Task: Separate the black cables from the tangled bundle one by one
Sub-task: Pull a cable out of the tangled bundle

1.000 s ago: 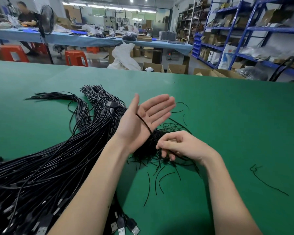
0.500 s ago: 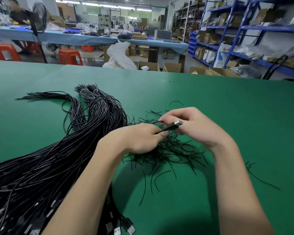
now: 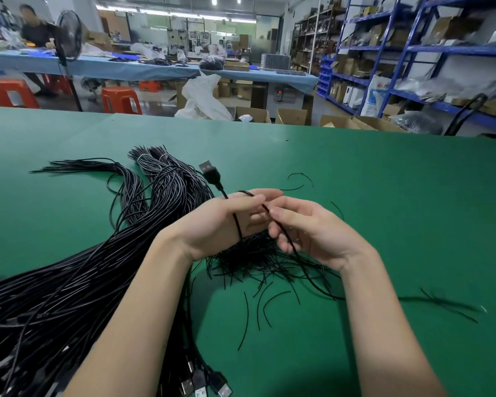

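One black USB cable (image 3: 281, 233) held between both hands above the green table (image 3: 384, 196). Left hand (image 3: 221, 222) has fingers curled, cable looped across its back, USB-A plug (image 3: 209, 171) sticking up past it. Right hand (image 3: 307, 230) pinches the same cable. Big cable bundle (image 3: 78, 276) lies left; pile of short black ties (image 3: 258, 259) sits under the hands, too many to count.

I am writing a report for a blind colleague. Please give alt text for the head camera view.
Two bare hands hold one black USB cable above a green table: the left hand has it looped around it, and the right hand pinches it. A large bundle of black cables lies to the left.
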`<action>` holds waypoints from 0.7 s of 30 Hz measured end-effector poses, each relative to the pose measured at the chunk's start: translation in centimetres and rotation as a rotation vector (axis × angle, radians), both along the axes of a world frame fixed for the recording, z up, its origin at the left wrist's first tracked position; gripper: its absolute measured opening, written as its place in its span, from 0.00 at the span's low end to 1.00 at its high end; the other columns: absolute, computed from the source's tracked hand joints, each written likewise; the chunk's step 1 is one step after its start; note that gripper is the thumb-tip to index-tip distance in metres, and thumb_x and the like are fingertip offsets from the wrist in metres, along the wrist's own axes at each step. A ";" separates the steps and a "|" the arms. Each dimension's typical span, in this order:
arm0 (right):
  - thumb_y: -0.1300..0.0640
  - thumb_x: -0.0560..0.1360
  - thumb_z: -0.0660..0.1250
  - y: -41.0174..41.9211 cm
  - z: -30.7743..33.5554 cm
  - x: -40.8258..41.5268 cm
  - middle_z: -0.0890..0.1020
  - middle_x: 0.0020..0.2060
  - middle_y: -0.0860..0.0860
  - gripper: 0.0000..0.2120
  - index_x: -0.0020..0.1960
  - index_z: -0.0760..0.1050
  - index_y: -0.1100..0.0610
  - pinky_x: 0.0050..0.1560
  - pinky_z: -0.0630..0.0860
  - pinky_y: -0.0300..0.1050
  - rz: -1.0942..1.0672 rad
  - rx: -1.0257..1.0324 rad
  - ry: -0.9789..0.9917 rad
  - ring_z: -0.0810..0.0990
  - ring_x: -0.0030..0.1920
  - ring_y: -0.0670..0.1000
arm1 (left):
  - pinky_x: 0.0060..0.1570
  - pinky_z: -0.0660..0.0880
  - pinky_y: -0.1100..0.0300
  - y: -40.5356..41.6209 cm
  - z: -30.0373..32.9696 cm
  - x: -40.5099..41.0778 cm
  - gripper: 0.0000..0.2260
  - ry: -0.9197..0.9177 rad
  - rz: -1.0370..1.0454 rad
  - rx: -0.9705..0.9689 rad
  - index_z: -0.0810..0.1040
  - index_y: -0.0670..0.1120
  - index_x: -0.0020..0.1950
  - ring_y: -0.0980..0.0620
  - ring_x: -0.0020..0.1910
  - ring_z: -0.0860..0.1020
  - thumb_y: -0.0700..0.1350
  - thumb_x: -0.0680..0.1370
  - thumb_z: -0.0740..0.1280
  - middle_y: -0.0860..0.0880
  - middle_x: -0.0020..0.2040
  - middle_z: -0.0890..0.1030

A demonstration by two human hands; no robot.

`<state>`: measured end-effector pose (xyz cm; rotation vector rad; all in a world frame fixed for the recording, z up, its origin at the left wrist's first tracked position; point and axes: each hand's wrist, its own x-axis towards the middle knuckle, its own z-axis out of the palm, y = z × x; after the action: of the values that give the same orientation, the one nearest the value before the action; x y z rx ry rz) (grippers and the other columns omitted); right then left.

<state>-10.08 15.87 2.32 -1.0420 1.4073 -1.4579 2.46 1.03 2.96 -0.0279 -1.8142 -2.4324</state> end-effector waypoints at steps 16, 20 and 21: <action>0.53 0.68 0.68 0.4 -2.7 -1.2 0.72 0.36 0.57 0.18 0.43 0.76 0.70 0.33 0.60 0.40 0.012 0.304 0.277 0.64 0.34 0.53 | 0.55 0.80 0.56 0.2 0.7 0.7 0.27 -0.089 -0.392 -0.088 0.80 0.37 0.64 0.41 0.61 0.81 0.56 0.83 0.54 0.37 0.61 0.82; 0.58 0.73 0.68 1.0 -1.7 -1.4 0.69 0.25 0.45 0.11 0.32 0.74 0.55 0.25 0.59 0.31 0.092 0.214 0.157 0.61 0.25 0.42 | 0.54 0.79 0.59 0.3 0.4 0.4 0.27 -0.343 -0.410 -0.347 0.80 0.39 0.64 0.44 0.62 0.81 0.56 0.84 0.52 0.39 0.62 0.82; 0.57 0.76 0.68 1.1 -1.2 -1.5 0.68 0.25 0.43 0.14 0.31 0.74 0.52 0.24 0.59 0.30 0.039 0.180 0.082 0.61 0.24 0.41 | 0.54 0.79 0.59 0.3 0.3 0.4 0.26 -0.415 -0.352 -0.424 0.80 0.40 0.64 0.46 0.61 0.82 0.56 0.84 0.51 0.40 0.61 0.82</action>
<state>-11.60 16.97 1.11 -1.0183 1.5374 -1.2478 2.82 1.33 3.23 0.1459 -2.6917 -2.3365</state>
